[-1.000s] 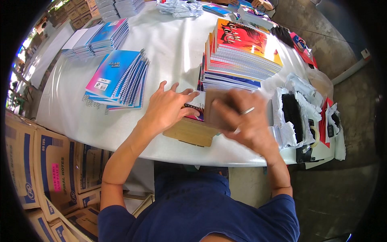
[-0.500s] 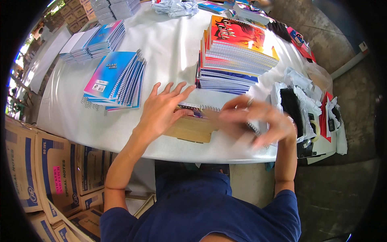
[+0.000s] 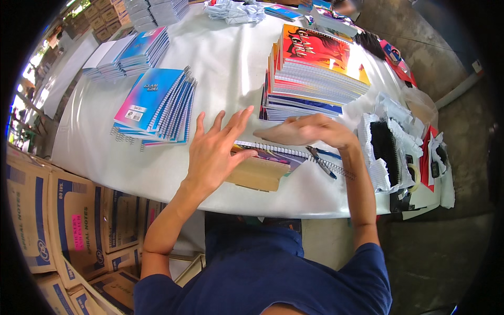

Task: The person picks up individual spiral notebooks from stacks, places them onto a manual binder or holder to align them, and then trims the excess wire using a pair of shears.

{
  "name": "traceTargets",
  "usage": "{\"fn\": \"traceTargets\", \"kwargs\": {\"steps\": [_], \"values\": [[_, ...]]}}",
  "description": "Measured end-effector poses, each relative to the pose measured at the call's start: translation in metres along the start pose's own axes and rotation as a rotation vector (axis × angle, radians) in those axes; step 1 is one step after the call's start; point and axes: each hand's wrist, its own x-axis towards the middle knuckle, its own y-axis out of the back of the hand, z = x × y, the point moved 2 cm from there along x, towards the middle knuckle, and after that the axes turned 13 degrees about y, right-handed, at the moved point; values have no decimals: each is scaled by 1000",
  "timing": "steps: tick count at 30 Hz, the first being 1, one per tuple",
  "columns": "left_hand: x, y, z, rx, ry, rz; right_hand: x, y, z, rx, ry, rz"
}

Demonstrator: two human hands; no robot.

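A notebook with a purple cover (image 3: 278,154) lies at the table's front edge, its punched edge facing away from me. A loose black wire coil (image 3: 342,171) sticks out past its right end. Beneath the notebook's near side shows a brown cardboard piece (image 3: 256,175). My left hand (image 3: 212,152) is open, fingers spread, with the thumb resting on the notebook's left end. Just beyond the punched edge, my right hand (image 3: 307,129) is stretched out flat, slightly blurred, holding nothing visible. Dark-blue-handled pliers (image 3: 326,167) lie across the coil, by my right wrist.
Blue-and-pink spiral notebooks (image 3: 152,102) are piled at left, with more stacks (image 3: 142,50) behind. A tall stack of red-and-orange notebooks (image 3: 317,68) stands beyond my right hand. At right, white wrapping holds black coils (image 3: 384,152), beside a tape roll (image 3: 415,177). Cartons (image 3: 79,220) stand lower left.
My right hand has moved left and away from me, from over the coil to beyond the punched edge. The pliers and coil are now uncovered. My left hand stays at the notebook.
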Motion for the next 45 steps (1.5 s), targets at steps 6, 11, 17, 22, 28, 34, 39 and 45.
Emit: {"fn": "traceTargets", "kwargs": {"steps": [6, 11, 17, 22, 28, 34, 39, 45], "values": [[-2, 3, -3, 25, 29, -11, 19, -10, 10, -264, -128, -39], [-3, 7, -8, -79, 107, -54, 18, -6, 19, -48, 15, -40], [-6, 3, -24, -296, 184, 69, 38, -20, 10, -171, -45, -35], [-11, -15, -43, -689, 374, 47, 28, -18, 18, 472, -84, 380], [-20, -39, -60, -1204, 507, -40, 43, -13, 29, 11, -115, 82], [-23, -41, -63, -1276, 489, -22, 62, -17, 31, -188, -100, 37], [-25, -43, -66, -1225, 471, -18, 73, -22, 27, -182, -130, -11], [-26, -43, -67, -1297, 457, -69, 85, -33, 18, -362, -200, -88]]}}
